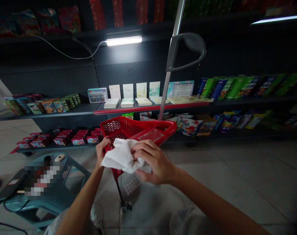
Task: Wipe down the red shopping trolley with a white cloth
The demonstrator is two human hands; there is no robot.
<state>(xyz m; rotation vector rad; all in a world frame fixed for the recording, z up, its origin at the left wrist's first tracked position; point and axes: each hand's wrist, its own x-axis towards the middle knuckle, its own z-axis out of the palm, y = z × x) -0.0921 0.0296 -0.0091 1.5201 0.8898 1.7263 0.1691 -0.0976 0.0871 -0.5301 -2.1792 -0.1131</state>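
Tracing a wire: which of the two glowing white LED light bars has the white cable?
The central glowing white bar, its thin white cable looping left; the top-right bar shows none.

L forearm is bare, rising from bottom-left of view, angled up & inward to L wrist. L grip stands fairly upright, fingers curled fwd & closed (tips partly hidden from this angle). R forearm, also bare, runs in long & low from bottom-right, R wrist slightly bent. R grip is turned roughly palm-down, fingers curved over, thumb tucked below. Both grips sit just apart near mid-view, R one a bit lower, each closed around something.
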